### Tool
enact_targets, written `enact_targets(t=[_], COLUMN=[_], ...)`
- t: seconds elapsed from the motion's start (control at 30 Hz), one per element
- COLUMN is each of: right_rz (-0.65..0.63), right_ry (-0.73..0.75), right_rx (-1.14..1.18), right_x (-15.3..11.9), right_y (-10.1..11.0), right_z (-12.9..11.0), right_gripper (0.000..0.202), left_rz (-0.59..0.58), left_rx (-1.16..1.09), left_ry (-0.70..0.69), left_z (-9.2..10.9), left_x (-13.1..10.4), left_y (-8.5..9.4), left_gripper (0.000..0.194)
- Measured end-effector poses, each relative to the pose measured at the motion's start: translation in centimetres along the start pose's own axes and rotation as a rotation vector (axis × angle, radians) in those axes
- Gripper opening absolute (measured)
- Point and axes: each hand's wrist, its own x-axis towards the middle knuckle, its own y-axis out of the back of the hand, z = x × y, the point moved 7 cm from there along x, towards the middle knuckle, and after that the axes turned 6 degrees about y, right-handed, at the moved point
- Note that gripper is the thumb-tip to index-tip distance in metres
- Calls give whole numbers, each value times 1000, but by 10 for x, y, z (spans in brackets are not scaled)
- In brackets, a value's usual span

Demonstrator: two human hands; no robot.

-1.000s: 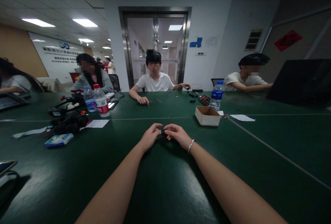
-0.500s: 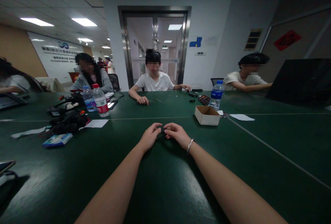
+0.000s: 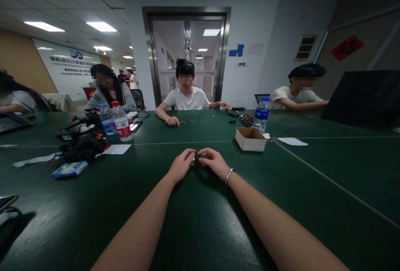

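In the head view my left hand (image 3: 181, 166) and my right hand (image 3: 215, 163) meet over the green table (image 3: 193, 221). Between their fingertips is a small dark object (image 3: 196, 158) with a shiny spot at its left end; its kind is too small to make out. Thumb and fingers of each hand pinch it from opposite sides. A silver bracelet (image 3: 229, 176) circles my right wrist. To the right and beyond my hands stands an open cardboard box (image 3: 250, 145).
Two bottles (image 3: 121, 123), a heap of black gear (image 3: 81, 148) and a blue-white packet (image 3: 70, 169) lie left. Another bottle (image 3: 261, 116) and a paper sheet (image 3: 293, 141) are right of the box. Across the table sits a person (image 3: 186, 98); others sit at both sides.
Both hands stay nearly in place. The small dark object shows slightly more between the fingertips, with a brighter glint at its left end.
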Motion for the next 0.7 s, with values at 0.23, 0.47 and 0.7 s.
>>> enact_targets(t=[0.23, 0.47, 0.7], right_rz=[4, 23, 48], right_ry=[-7, -27, -35], right_rx=[23, 63, 82], right_x=[0, -1, -1], right_y=[-1, 0, 2], right_z=[0, 0, 0], right_gripper=[29, 29, 30], left_rz=[9, 26, 21], left_rx=[-12, -36, -22], left_ry=[12, -12, 18], left_z=[-2, 4, 5], left_x=[1, -2, -3], left_y=[0, 1, 0], left_gripper=[36, 32, 33])
